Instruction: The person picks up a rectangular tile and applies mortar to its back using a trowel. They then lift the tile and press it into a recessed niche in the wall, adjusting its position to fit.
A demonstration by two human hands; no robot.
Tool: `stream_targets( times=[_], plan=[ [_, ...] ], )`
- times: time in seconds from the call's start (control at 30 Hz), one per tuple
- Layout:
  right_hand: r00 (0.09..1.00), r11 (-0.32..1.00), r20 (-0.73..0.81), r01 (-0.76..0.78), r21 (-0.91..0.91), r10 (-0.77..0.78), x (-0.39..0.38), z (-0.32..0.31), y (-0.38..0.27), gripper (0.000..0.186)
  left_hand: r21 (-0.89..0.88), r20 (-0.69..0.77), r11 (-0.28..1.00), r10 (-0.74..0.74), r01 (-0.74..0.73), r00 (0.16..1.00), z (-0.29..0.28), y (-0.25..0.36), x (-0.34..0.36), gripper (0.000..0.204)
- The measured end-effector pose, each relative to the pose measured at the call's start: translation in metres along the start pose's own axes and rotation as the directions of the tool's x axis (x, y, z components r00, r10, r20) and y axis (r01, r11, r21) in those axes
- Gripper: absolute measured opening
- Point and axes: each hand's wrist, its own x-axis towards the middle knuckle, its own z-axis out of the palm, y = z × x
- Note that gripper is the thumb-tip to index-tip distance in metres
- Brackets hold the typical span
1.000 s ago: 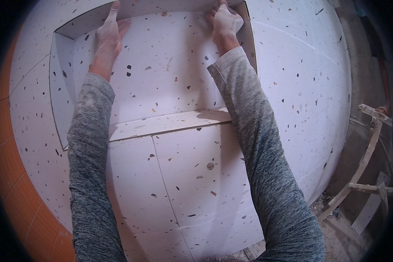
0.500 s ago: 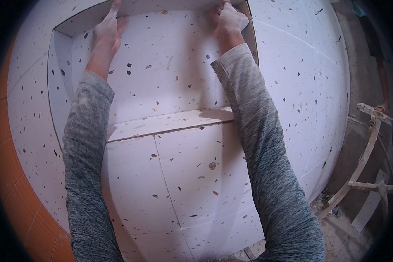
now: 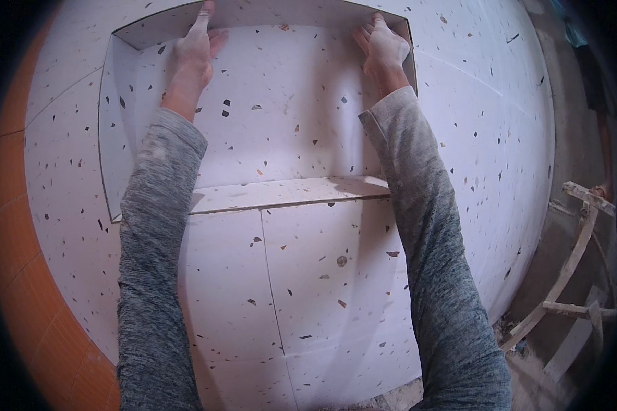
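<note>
A rectangular niche is set into a wall of white, speckled terrazzo-look tile (image 3: pixel 253 147). Both my arms reach up into it. My left hand (image 3: pixel 196 51) is under the left part of the niche's top panel (image 3: pixel 274 14), its thumb pointing up at the front edge and its fingers extended inward. Near the upper right corner, my right hand (image 3: pixel 385 49) is raised against the same panel, thumb up and fingers apart. Neither hand holds a loose object. The fingertips' contact with the panel is partly hidden. The niche's bottom ledge (image 3: pixel 288 195) lies below, between my forearms.
Orange tile (image 3: pixel 20 253) borders the wall at the left. On the right stands a rough wooden frame (image 3: pixel 562 274) with a person's hand (image 3: pixel 602 190) near its top. A pale strip (image 3: pixel 570 346) leans beside it, over a debris-strewn floor (image 3: pixel 528 377).
The view has shifted, so the niche and both hands appear lower and further right. Both hands stay at the top panel, with little change in their pose.
</note>
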Motion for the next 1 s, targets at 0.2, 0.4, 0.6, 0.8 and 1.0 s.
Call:
stream_targets(
  times=[0.2,0.4,0.6,0.8,1.0],
  plan=[
    [0.999,0.999,0.03,-0.033,-0.017,0.034,0.004,-0.002,0.003,0.045,-0.004,-0.066,1.0,0.014,-0.015,0.998,-0.003,0.009,-0.003,0.084],
    [0.999,0.998,0.035,-0.034,-0.043,0.036,0.003,-0.002,0.001,0.054,0.873,0.309,0.163,0.546,-0.461,0.779,-0.021,0.007,-0.029,0.064],
    [0.999,0.999,0.038,-0.018,-0.049,0.019,0.003,-0.004,-0.006,0.051,0.846,0.059,0.504,0.236,-0.174,0.97,0.012,0.049,-0.053,0.06],
    [0.995,1.0,0.098,0.008,-0.015,-0.006,0.014,-0.007,0.0,0.052,-0.023,-0.169,0.998,-0.07,0.067,0.983,0.01,0.029,-0.022,0.059],
    [0.996,1.0,0.081,0.021,0.007,-0.021,0.022,-0.008,0.005,0.05,-0.049,-0.208,0.998,0.036,-0.048,0.977,0.017,0.024,-0.021,0.061]
  ],
)
